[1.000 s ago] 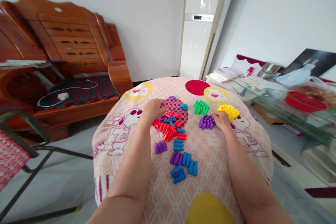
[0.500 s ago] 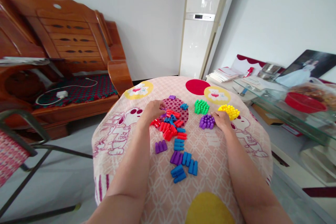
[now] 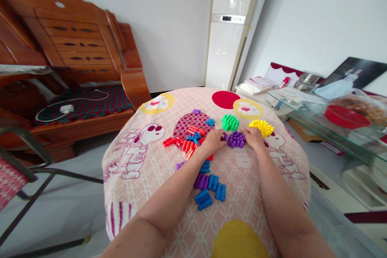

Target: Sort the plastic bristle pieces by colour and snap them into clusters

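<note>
My left hand (image 3: 216, 140) pinches a small purple plastic block (image 3: 224, 137) at the left side of a cluster of standing purple blocks (image 3: 236, 140) with rounded tips. On the right, my right hand (image 3: 253, 137) curls its fingers against the same cluster; its exact hold is partly hidden. Just behind stands a green cluster (image 3: 230, 122), and a yellow cluster (image 3: 261, 127) is beyond my right hand. A loose heap of red blocks (image 3: 188, 145) lies left of my left hand, partly behind it, with blue blocks (image 3: 202, 199) and purple blocks (image 3: 201, 181) nearer me.
A patterned cloth (image 3: 142, 193) covers the round table. At left are a wooden bench (image 3: 81, 58) and a metal-framed chair (image 3: 27, 149). A glass shelf (image 3: 320, 117) with a red bowl (image 3: 347, 117) stands at right. A tall white air conditioner (image 3: 225, 52) is behind.
My left hand has moved right from the loose heap to the purple cluster, bringing a purple block. Red blocks at the heap's left edge are now uncovered. My right hand has stayed beside the cluster.
</note>
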Tool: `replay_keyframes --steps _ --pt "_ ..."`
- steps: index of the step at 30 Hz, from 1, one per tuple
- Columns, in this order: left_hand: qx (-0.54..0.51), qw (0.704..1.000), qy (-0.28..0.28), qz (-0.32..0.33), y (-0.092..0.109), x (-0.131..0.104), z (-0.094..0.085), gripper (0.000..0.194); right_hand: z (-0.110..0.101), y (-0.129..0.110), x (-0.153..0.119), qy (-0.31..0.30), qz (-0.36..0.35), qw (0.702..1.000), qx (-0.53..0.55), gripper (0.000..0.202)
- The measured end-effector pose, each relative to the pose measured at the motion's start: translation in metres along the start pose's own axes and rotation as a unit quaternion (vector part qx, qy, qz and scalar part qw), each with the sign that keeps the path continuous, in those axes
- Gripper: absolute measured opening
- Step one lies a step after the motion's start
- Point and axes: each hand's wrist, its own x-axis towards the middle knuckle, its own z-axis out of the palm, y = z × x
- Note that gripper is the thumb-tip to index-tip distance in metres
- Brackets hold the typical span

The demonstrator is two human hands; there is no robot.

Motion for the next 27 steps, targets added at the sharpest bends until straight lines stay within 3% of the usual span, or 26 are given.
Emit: replay_keyframes --steps 4,11,15,18,22,25,27 --pt "-0.044 0.999 -0.027 -0.014 -0.003 -0.001 0.001 0.048 0.000 0.000 -0.001 0.003 -0.009 1.000 0.009 0.042" --pt "-0.107 0.993 -0.046 -0.010 -0.003 0.001 0.008 0.052 -0.003 -0.003 -0.002 0.003 -0.016 1.000 0.011 0.040" --pt "-0.095 0.995 -0.042 -0.008 -0.003 0.000 0.003 0.054 -0.003 -0.003 -0.001 0.002 -0.014 1.000 0.014 0.042" --pt "-0.050 0.999 -0.010 -0.010 -0.004 -0.001 -0.013 0.053 -0.002 -0.002 -0.001 -0.006 -0.003 1.000 0.012 0.042" --pt "0.017 0.996 0.087 -0.025 -0.017 0.007 -0.048 0.045 -0.001 -0.002 0.000 -0.008 -0.001 1.000 0.007 0.038" --pt "0.074 0.985 0.144 -0.058 -0.036 0.025 -0.071 0.043 -0.002 -0.002 0.000 -0.013 -0.004 1.000 0.010 0.037" --pt "0.111 0.979 0.149 -0.079 -0.052 0.043 -0.079 0.047 -0.002 -0.002 0.000 -0.014 -0.001 1.000 0.010 0.038"
